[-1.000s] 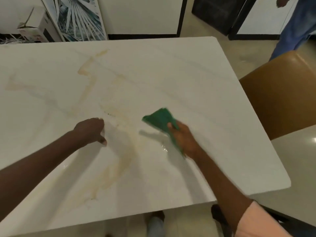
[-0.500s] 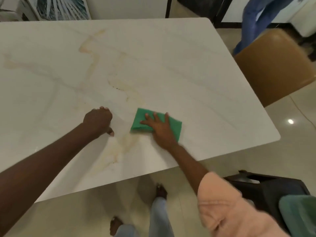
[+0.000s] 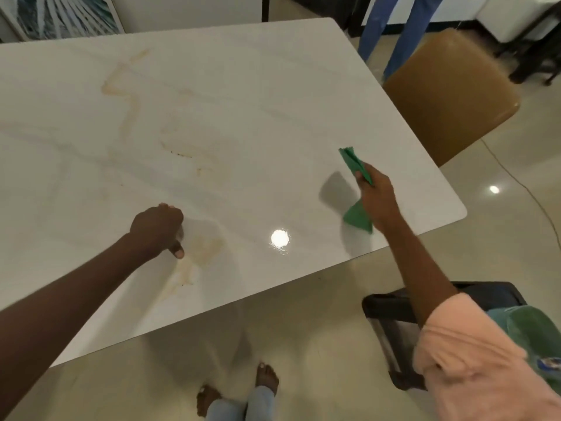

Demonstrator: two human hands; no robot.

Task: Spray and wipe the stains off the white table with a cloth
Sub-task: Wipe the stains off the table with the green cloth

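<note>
The white table (image 3: pixel 273 86) carries pale brown stains: a zigzag streak (image 3: pixel 127 101) at the far left, smears (image 3: pixel 197 159) in the middle and a patch (image 3: pixel 197 256) near the front edge. My right hand (image 3: pixel 378 196) grips a green cloth (image 3: pixel 355 165), lifted off the surface near the table's right corner, with one end sticking up and the other hanging below the hand. My left hand (image 3: pixel 158 229) rests on the table as a fist, knuckles down, just left of the front stain patch. No spray bottle is in view.
A tan chair (image 3: pixel 449 95) stands beyond the table's right edge. A person's legs in blue trousers (image 3: pixel 394 28) stand behind it. A black stool or bin (image 3: pixel 440 302) sits at my right side. My bare feet (image 3: pixel 236 390) show below the table's front edge.
My right hand has lifted the cloth off the table and swung it right, from beside the front stain to the right corner. The left fist has stayed put. The smear near the front looks thinner.
</note>
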